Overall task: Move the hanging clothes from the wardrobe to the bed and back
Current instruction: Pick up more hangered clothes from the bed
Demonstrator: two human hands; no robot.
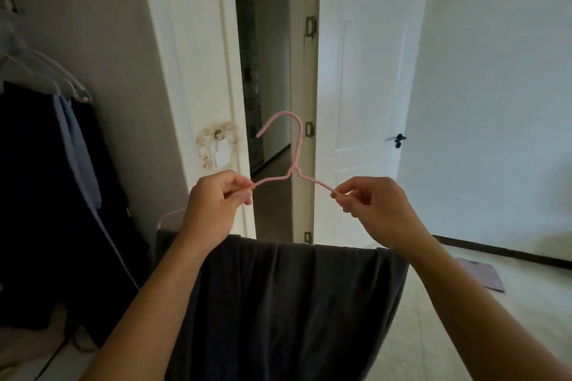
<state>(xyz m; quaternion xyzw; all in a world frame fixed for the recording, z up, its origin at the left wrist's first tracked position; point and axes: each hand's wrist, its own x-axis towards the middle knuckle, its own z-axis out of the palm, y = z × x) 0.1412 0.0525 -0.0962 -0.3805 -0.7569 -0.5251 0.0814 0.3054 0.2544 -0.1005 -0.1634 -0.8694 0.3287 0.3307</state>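
Observation:
A pink wire hanger (294, 161) is held up in front of me, hook upward. My left hand (213, 204) pinches its left shoulder and my right hand (374, 207) pinches its right shoulder. A dark grey garment (284, 303) hangs folded over the hanger's lower bar and drapes down between my forearms. At the left, dark clothes (40, 195) and a pale blue piece (77, 145) hang on white and pink hangers (58, 77).
Straight ahead is an open doorway (263, 71) with a white frame and a white door (371, 80) swung open to the right, dark handle showing. A purple flat item (483, 277) lies on the pale floor at right. A decorated wall switch (218, 148) is beside the frame.

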